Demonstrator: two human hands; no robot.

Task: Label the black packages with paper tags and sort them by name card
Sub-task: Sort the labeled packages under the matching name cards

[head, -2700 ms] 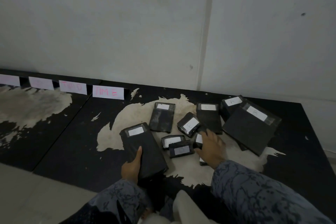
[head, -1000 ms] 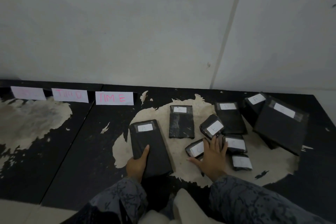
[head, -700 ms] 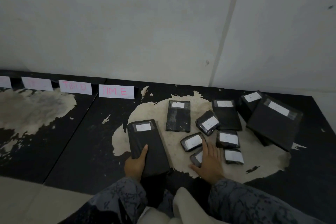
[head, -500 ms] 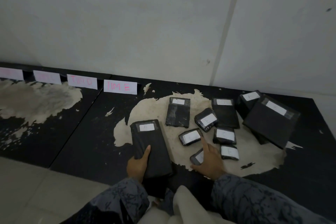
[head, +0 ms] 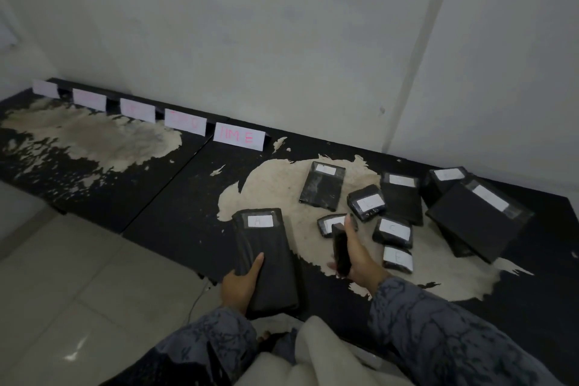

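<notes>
Far left to centre along the wall: row of five white name cards (head: 139, 110) stood on the black tabletop (head: 175, 197), pink writing, rightmost card (head: 238, 137) reading roughly "TIM E", others too blurred to read

Worn pale patches on the tabletop, one far left, one under the package pile

Near centre: left hand (head: 241, 283) gripping near end of a long black package (head: 266, 260), thumb laid on top, fingers curled under; white paper tag (head: 260, 221) at its far end, letter unclear

Right of that: right hand (head: 357, 257) closed round a small black package (head: 341, 249), held on edge just above the tabletop, tag side not visible

Beyond the right hand: small tagged package (head: 329, 224) partly hidden behind the held one, flat shiny package (head: 322, 189) further back, tilted small package (head: 366, 202) with tag

Right again: two small packages, tags "C" (head: 393, 230) and "E" (head: 398, 257), flat on pale patch, just beside each other; dark flat package (head: 401, 197) behind them

Far right: big black box (head: 479, 219) with taped white tag, lying over another package, one more tagged box (head: 445, 180) behind it near the wall

Bottom edge: patterned grey sleeves (head: 438, 338), pale cloth between them; tiled floor (head: 62, 291) near left
</notes>
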